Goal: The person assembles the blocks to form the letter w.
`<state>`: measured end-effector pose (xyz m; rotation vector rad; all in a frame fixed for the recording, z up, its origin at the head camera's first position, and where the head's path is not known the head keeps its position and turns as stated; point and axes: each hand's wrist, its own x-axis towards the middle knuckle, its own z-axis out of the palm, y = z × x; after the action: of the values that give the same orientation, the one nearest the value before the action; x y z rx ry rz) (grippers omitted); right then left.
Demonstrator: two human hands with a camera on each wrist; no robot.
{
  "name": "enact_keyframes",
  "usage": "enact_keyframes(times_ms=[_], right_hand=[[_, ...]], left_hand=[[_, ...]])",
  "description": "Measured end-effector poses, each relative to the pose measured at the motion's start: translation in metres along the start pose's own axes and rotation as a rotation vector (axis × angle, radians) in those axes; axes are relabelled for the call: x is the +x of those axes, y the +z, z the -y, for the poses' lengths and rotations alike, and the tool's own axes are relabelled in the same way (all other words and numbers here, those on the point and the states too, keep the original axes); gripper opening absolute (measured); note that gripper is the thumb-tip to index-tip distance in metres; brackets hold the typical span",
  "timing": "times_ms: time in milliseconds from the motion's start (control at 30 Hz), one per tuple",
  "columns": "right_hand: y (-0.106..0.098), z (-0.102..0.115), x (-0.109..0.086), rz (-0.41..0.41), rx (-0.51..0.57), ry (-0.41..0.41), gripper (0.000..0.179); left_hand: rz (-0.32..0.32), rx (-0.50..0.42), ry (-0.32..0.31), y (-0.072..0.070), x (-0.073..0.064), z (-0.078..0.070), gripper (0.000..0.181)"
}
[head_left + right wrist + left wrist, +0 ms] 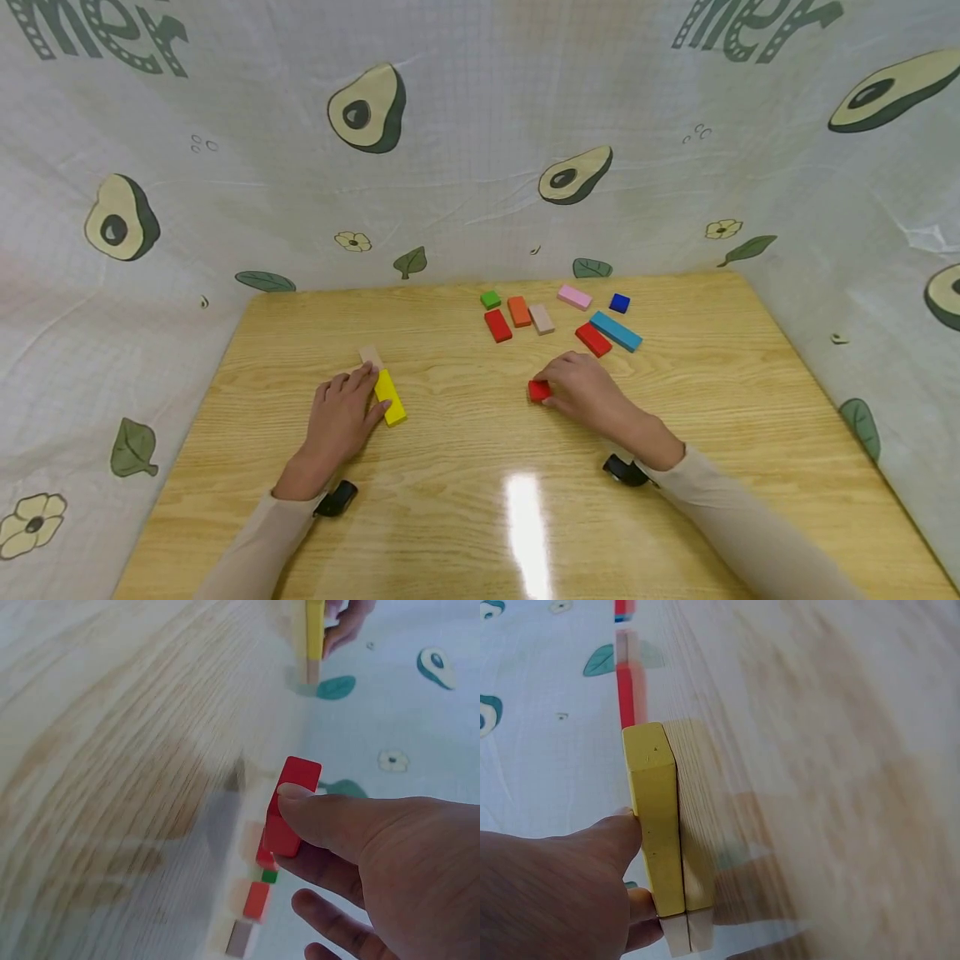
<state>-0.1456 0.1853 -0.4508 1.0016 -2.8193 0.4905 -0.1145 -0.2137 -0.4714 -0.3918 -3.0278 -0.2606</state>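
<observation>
Head view: left of centre, the loosely spread left hand (339, 418) touches an oblong yellow block (391, 398) on the wood-grained tabletop (435, 500); right of centre, the right hand (588, 393) pinches a smooth red block (537, 391).

Forward and down from the head over the table (435, 508), sideways and close from the left wrist on the yellow block (660, 840), likewise from the right wrist on a red block (282, 836), with the yellow block in all three

Yellow block (391, 398) lying on table (450, 500), pale block (371, 356) touching its far end, red block (538, 391) gripped, well apart
</observation>
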Motion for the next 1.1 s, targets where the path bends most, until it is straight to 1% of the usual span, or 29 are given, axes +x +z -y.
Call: enact_keyframes(times_ms=[200, 433, 833, 1100], right_hand=[[0.003, 0.012, 0.006, 0.003, 0.002, -0.043, 0.031], [0.006, 0.023, 0.013, 0.033, 0.020, -0.057, 0.031], [0.016, 0.039, 0.026, 0.021, 0.022, -0.149, 0.030], [0.023, 0.057, 0.039, 0.028, 0.003, -0.173, 0.031]], left_hand=[[0.004, -0.004, 0.001, 0.001, 0.001, 0.001, 0.059], [0.012, -0.014, -0.006, -0.001, 0.000, 0.000, 0.059], [0.021, -0.008, -0.010, -0.003, -0.001, -0.001, 0.058], [0.020, -0.013, -0.013, -0.002, -0.001, -0.001, 0.059]])
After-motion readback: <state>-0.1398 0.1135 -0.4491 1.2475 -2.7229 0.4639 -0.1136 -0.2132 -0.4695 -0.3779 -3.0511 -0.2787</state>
